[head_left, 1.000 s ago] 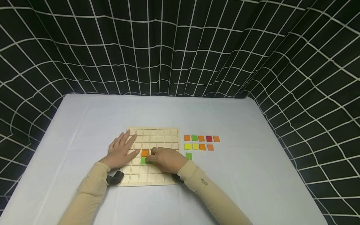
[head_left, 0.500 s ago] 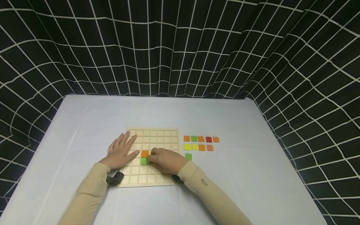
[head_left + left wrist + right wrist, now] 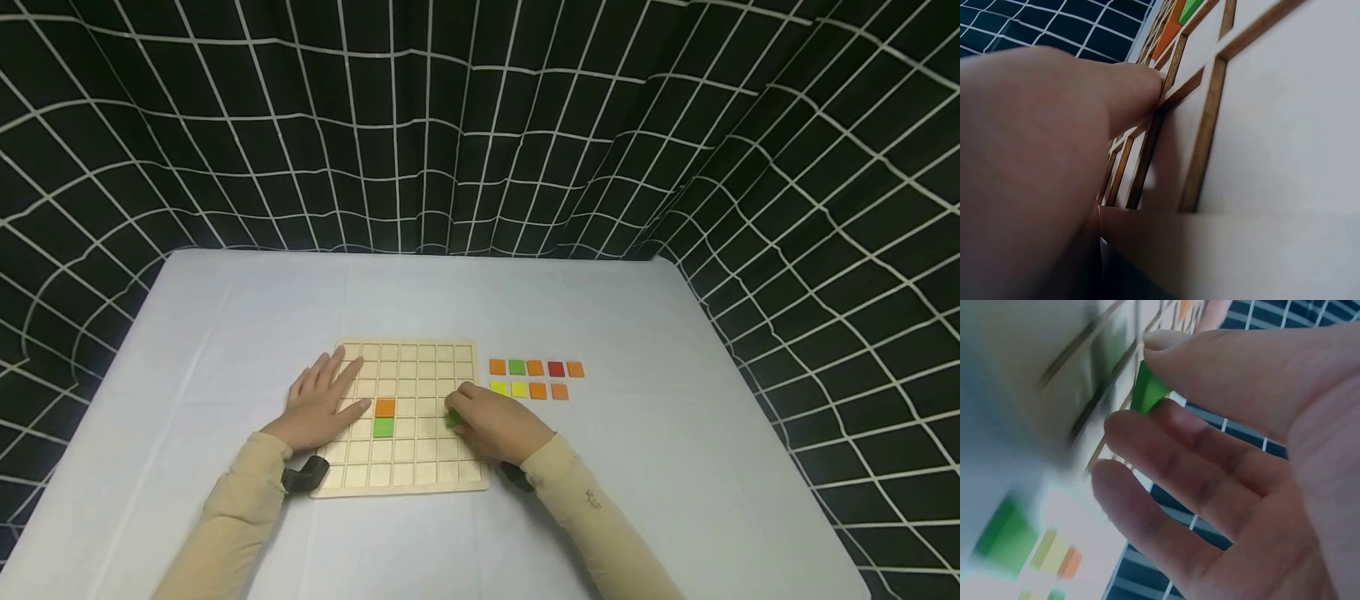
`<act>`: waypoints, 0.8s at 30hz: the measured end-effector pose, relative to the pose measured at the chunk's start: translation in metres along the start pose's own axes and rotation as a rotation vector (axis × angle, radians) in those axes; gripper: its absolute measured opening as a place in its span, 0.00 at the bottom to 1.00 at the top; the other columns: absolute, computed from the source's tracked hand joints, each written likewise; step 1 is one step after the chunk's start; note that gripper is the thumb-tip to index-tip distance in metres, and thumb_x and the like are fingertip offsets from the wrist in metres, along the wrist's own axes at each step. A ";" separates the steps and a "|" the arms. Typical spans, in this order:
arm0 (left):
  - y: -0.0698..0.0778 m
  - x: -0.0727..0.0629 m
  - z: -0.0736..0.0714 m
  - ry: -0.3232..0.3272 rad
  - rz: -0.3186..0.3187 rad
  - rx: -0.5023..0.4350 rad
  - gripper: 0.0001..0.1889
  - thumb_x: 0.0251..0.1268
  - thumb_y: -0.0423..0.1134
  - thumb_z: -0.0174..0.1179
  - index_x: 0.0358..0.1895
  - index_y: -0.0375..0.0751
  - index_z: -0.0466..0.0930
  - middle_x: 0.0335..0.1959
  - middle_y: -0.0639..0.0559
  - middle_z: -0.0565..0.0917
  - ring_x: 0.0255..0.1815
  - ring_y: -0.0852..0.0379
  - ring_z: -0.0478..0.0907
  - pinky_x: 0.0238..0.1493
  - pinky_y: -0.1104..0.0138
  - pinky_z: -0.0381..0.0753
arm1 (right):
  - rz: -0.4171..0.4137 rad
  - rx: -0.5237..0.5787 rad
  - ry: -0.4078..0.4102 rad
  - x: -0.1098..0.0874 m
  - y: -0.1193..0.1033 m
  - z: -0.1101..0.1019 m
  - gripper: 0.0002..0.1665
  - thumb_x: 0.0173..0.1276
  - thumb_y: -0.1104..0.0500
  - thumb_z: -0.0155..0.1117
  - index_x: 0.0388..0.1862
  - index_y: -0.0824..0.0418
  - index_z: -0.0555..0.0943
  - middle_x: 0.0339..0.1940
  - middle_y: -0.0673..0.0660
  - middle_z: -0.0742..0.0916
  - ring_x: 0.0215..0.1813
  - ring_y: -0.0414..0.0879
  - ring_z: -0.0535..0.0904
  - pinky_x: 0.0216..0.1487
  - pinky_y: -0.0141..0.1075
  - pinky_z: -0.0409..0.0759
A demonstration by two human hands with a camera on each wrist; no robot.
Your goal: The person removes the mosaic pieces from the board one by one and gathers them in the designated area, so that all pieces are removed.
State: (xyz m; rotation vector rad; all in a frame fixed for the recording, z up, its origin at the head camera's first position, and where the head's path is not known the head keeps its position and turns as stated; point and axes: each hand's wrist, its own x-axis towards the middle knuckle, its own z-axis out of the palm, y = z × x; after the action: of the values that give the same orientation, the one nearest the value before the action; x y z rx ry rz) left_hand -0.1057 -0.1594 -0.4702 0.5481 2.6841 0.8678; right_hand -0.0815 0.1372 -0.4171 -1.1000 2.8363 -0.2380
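In the head view, a light wooden grid board [image 3: 408,473] lies flat on the table. An orange tile [image 3: 385,407] sits in one cell, with a green tile [image 3: 383,427] in the cell just nearer. My left hand [image 3: 318,407] rests spread on the board's left side, its thumb beside these tiles. My right hand [image 3: 501,423], over the board's right edge, pinches another green tile [image 3: 1149,387] between thumb and fingers. In the right wrist view that tile is tilted and partly covered by the fingers. Another green tile [image 3: 1007,537] shows blurred below the hand.
Right of the board, loose tiles lie in rows on the white table [image 3: 660,467]: orange, green, a red tile [image 3: 556,369], and a yellow tile [image 3: 519,389] among them. A dark curtain [image 3: 405,150] with a white grid surrounds the table's back and sides.
My right hand has moved right from the middle of the board to its right edge, carrying a green tile. The cell beside the set green tile now shows bare wood. My left hand stays put.
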 end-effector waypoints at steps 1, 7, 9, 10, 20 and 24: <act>0.000 0.000 0.000 0.000 -0.001 -0.004 0.38 0.73 0.55 0.46 0.77 0.42 0.43 0.78 0.37 0.33 0.76 0.35 0.27 0.69 0.39 0.27 | 0.014 0.001 0.016 -0.006 0.006 0.000 0.13 0.64 0.58 0.68 0.45 0.56 0.76 0.37 0.47 0.79 0.35 0.37 0.76 0.37 0.26 0.78; -0.009 0.004 0.004 -0.006 0.001 0.011 0.39 0.73 0.59 0.43 0.78 0.46 0.40 0.78 0.40 0.31 0.77 0.37 0.26 0.70 0.39 0.27 | 0.136 0.025 0.077 -0.038 0.034 0.002 0.11 0.58 0.61 0.72 0.37 0.55 0.79 0.35 0.45 0.79 0.35 0.36 0.77 0.38 0.28 0.79; -0.012 0.005 0.006 -0.002 0.006 0.011 0.39 0.73 0.59 0.44 0.78 0.46 0.40 0.78 0.40 0.30 0.76 0.37 0.26 0.69 0.39 0.27 | 0.171 0.031 0.079 -0.046 0.040 0.003 0.11 0.57 0.62 0.73 0.36 0.55 0.80 0.35 0.44 0.80 0.36 0.36 0.77 0.38 0.28 0.80; -0.012 0.006 0.006 0.001 0.008 0.010 0.39 0.72 0.59 0.44 0.78 0.46 0.40 0.78 0.40 0.31 0.76 0.37 0.26 0.69 0.39 0.27 | 0.183 0.028 0.085 -0.049 0.043 0.004 0.11 0.57 0.62 0.73 0.36 0.55 0.80 0.35 0.45 0.80 0.36 0.36 0.77 0.39 0.29 0.80; -0.009 0.004 0.004 0.006 -0.003 0.026 0.39 0.73 0.58 0.45 0.77 0.45 0.42 0.78 0.39 0.32 0.77 0.36 0.27 0.70 0.39 0.28 | 0.187 -0.014 0.115 -0.062 0.055 0.009 0.12 0.54 0.64 0.75 0.33 0.55 0.80 0.34 0.44 0.81 0.35 0.36 0.77 0.39 0.30 0.81; -0.006 0.003 0.003 0.005 -0.003 0.019 0.38 0.73 0.57 0.45 0.77 0.44 0.42 0.78 0.39 0.32 0.77 0.36 0.27 0.70 0.39 0.28 | 0.193 -0.024 0.110 -0.063 0.055 0.009 0.12 0.54 0.64 0.75 0.34 0.55 0.81 0.34 0.44 0.81 0.36 0.35 0.77 0.40 0.30 0.81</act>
State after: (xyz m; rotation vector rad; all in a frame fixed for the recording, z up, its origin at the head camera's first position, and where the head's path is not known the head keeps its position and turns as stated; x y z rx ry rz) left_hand -0.1093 -0.1615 -0.4765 0.5460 2.6998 0.8449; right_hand -0.0705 0.2188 -0.4344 -0.8335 3.0240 -0.2571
